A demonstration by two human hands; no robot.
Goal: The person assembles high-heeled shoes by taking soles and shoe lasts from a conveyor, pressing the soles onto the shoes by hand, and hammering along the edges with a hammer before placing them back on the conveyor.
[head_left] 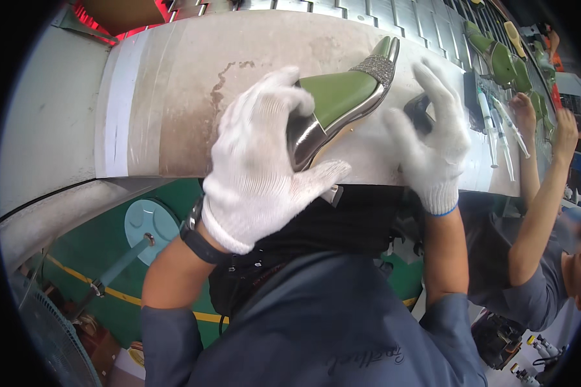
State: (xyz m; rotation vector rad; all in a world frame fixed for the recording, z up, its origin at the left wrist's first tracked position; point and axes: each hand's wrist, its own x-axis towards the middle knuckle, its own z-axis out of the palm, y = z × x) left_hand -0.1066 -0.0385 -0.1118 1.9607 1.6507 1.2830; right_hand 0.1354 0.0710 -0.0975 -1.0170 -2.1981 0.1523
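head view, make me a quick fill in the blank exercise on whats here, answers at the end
1. The left hand and right hand wear knitted gloves coloured ____.
2. Of these two hands, the glossy green shoe-shaped piece with silver trim is touched by the ____ one.
3. Of the same two hands, the slim clear syringes lie nearer the ____ one.

Missing words: white; left; right

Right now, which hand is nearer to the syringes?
Right: the right hand is just left of the syringes, not touching them; the left hand is farther left, at the green shoe.
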